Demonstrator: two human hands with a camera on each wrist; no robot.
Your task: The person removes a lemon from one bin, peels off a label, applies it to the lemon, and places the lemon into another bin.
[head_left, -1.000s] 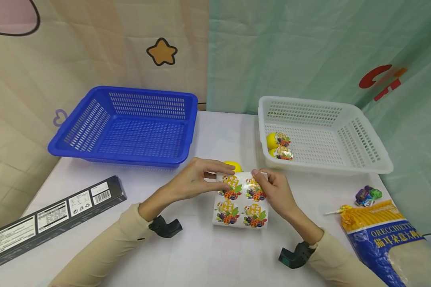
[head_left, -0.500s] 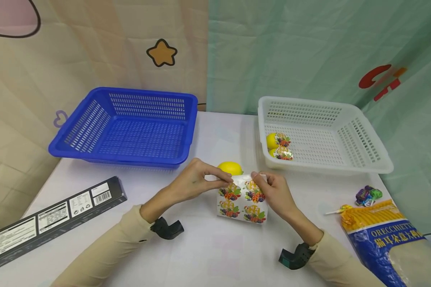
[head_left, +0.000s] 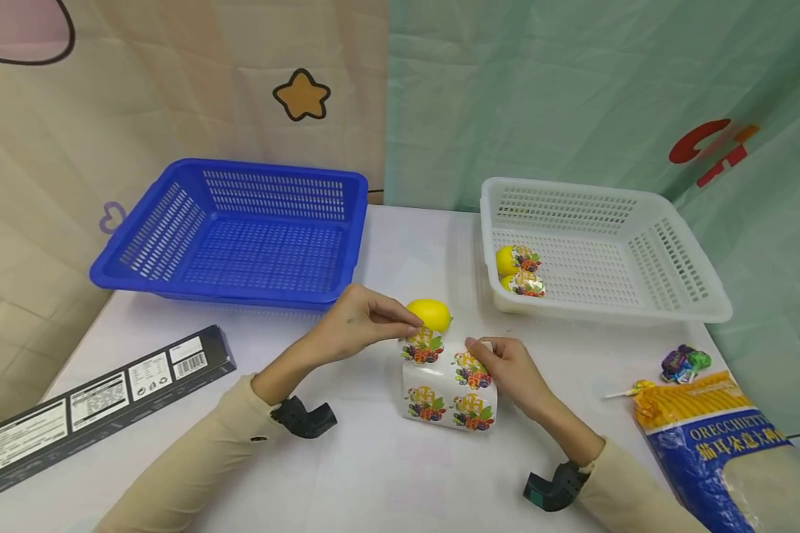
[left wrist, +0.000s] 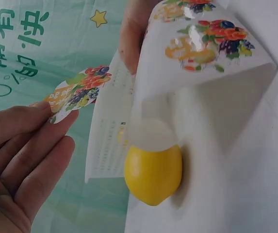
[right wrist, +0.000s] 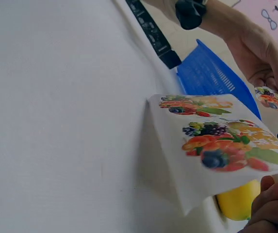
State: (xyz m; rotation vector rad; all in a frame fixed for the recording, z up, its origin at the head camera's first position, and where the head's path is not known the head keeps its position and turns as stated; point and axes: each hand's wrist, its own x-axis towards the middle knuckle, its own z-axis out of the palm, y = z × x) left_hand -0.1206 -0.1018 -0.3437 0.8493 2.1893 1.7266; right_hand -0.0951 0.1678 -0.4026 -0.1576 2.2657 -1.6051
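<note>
My left hand (head_left: 356,326) pinches a round fruit-printed sticker (left wrist: 83,92) between thumb and fingertips; in the left wrist view it is off the sheet, held in the air. My right hand (head_left: 516,374) grips the upper right edge of a white sticker sheet (head_left: 443,379), its thumb on top. The sheet bends down toward the table and carries a few more fruit stickers, with a bare spot at its upper left. A yellow lemon (head_left: 430,314) lies on the table just beyond the sheet; in the right wrist view the sheet partly hides it.
A blue basket (head_left: 240,300) stands at the back left. The white basket (head_left: 607,314) at the back right holds stickered lemons (head_left: 507,260). A long black box (head_left: 107,403) lies left; wrapped candies (head_left: 683,363), a lollipop (head_left: 633,389) and a pasta bag (head_left: 727,444) lie right.
The left hand has peeled a sticker from the sheet's upper left and drawn it slightly left and up. The right hand and the sheet have dipped a little, leaving the lemon more exposed.
</note>
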